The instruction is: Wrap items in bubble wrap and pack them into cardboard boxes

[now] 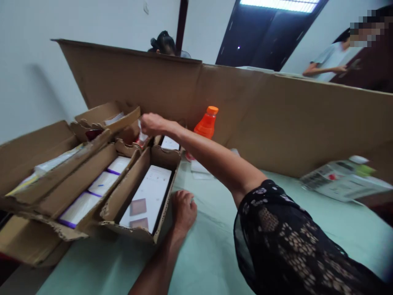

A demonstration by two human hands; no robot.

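Observation:
My right hand [152, 124] reaches over the far cardboard compartments, its fingers pinched on a small clear plastic packet [141, 137] with some red in it; blur hides the details. My left hand [184, 209] rests curled on the pale green table, beside the nearest open cardboard box [107, 211]. Inside that box lies a white sheet or flat box [155, 184] with brown squares printed on it. In the compartment to its left, white boxes with purple edges [103, 183] stand in a row.
An orange bottle [206, 125] stands behind my right forearm. A tall cardboard screen [276, 119] runs along the back. Clear bottles or packaging [340, 178] lie at the right. More cardboard trays hold plastic packets [58, 159] at the left. Two people are beyond the screen.

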